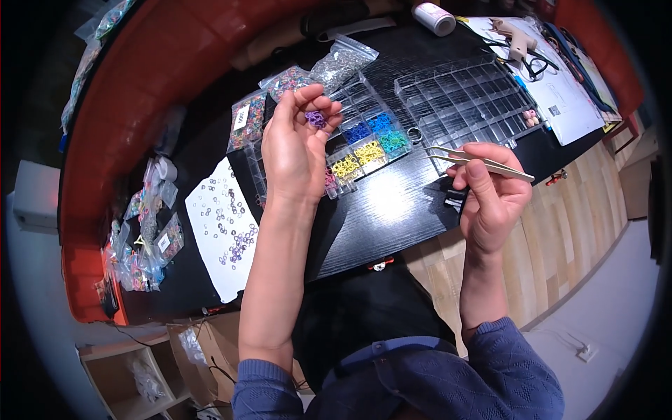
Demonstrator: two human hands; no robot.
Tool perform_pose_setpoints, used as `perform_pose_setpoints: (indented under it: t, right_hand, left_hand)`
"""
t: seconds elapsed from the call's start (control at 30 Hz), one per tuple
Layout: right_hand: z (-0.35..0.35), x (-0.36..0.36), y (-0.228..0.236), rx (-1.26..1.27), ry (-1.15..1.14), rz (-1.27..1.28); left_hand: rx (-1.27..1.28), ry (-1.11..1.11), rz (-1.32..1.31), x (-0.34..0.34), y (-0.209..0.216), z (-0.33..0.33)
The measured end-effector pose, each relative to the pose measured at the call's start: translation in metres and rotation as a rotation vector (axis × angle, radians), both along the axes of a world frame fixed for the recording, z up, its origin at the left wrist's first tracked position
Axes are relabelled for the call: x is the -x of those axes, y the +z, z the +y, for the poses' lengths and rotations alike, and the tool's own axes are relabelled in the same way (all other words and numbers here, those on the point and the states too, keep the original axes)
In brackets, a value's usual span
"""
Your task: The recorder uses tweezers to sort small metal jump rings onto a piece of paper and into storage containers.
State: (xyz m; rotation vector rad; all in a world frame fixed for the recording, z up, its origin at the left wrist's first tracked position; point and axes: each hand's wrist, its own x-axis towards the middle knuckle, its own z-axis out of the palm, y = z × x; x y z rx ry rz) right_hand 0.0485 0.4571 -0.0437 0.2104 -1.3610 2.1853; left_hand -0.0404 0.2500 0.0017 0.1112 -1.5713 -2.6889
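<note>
- Left hand, upper centre — cupped, closed around purple rings.
- Right hand, right of centre — clamped on tweezers.
- Hands well apart.

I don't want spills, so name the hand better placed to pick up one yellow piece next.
Probably the right hand: it holds tweezers, tips pointing toward the yellow pieces, while the left hand cups purple pieces.

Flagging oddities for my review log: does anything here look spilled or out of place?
Small rings lie scattered across the white sheet at left, while yellow pieces sit sorted inside the clear box; that may be deliberate.
</note>
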Motion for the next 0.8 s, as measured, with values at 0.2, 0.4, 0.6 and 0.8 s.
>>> perform_pose_setpoints:
  t: [0.2, 0.4, 0.6, 0.8]
  right_hand:
    - [0.0003, -0.0019, 0.0008, -0.013, -0.002, 0.012]
    - [0.0006, -0.002, 0.001, -0.032, 0.006, 0.013]
    - [0.0008, -0.0027, 0.0012, -0.034, 0.006, 0.011]
    - [0.0, -0.0015, 0.0015, -0.046, -0.002, 0.016]
  left_hand:
    - [-0.009, 0.019, 0.025, -0.0012, -0.0001, 0.0014]
    - [-0.002, 0.019, 0.074, -0.0016, -0.0029, 0.0002]
    - [0.065, 0.027, 0.121, -0.0007, -0.0065, 0.0005]
    - [0.11, 0.046, 0.124, -0.002, -0.0061, 0.0048]
